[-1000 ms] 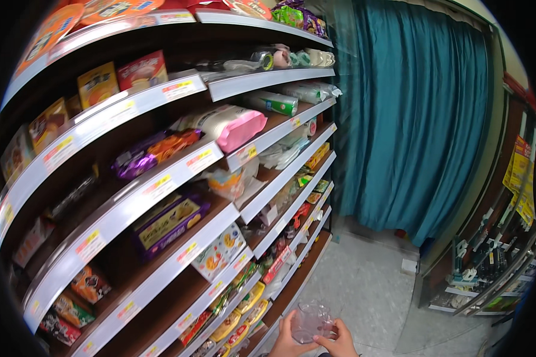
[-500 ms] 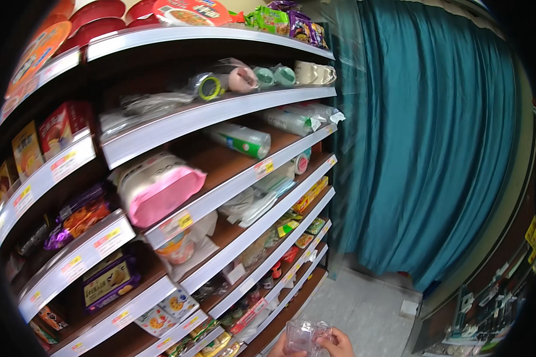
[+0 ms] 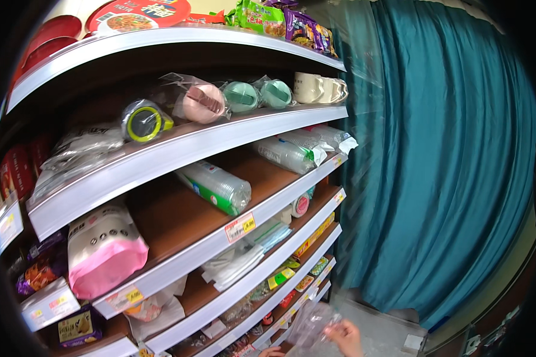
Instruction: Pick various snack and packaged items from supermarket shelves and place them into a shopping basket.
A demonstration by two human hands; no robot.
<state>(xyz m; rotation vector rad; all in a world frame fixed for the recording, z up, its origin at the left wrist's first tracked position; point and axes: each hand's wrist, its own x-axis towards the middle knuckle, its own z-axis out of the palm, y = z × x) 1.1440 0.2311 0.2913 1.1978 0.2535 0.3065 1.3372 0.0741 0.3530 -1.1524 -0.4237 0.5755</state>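
Note:
At the lower edge, my right hand (image 3: pixel 346 338) pinches a clear plastic container (image 3: pixel 311 323) by its right side, thumb and fingers closed on it. The container is see-through and blurred, so its exact kind is unclear. My left hand (image 3: pixel 272 352) shows only as a sliver at the bottom edge, left of the container. Its fingers are mostly cut off, and no contact with the plastic is visible. Both hands are in front of the lower right end of the shelves, over the grey floor (image 3: pixel 378 324).
Stocked shelves fill the left: a sleeve of clear plastic cups (image 3: pixel 217 187), a pink-and-white bag (image 3: pixel 108 253), wrapped pink and green lidded cups (image 3: pixel 203 103), white mugs (image 3: pixel 309 88) and noodle packets (image 3: pixel 259 21). A teal curtain (image 3: pixel 441 154) hangs at the right.
The view has come closer to the shelves, which look larger. My left hand has dropped lower and away from the plastic container; my right hand still holds it, slightly further right.

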